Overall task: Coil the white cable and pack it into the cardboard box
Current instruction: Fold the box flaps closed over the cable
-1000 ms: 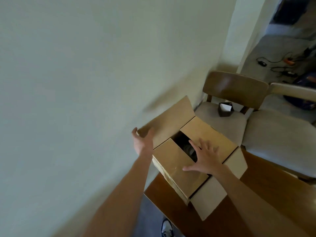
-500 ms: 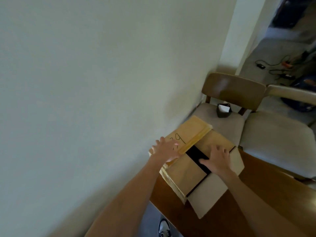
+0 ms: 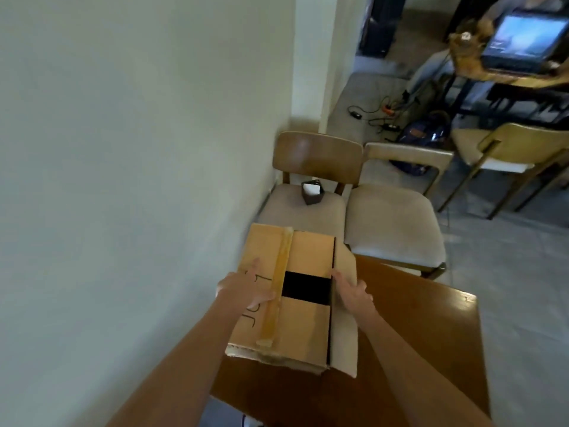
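1. The cardboard box (image 3: 303, 328) stands on the wooden surface (image 3: 425, 328), beside the wall.
2. My left hand (image 3: 246, 288) presses flat, released, on the left flap.
3. My right hand (image 3: 352, 292) grasps the right flap (image 3: 345, 334).
4. The white cable is not visible.

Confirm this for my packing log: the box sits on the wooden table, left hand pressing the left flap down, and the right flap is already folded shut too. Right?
Not quite. The head view shows the right flap still open, out beside the cardboard box, with the right hand on it. The box does sit on the wooden table, left hand on the left flap.
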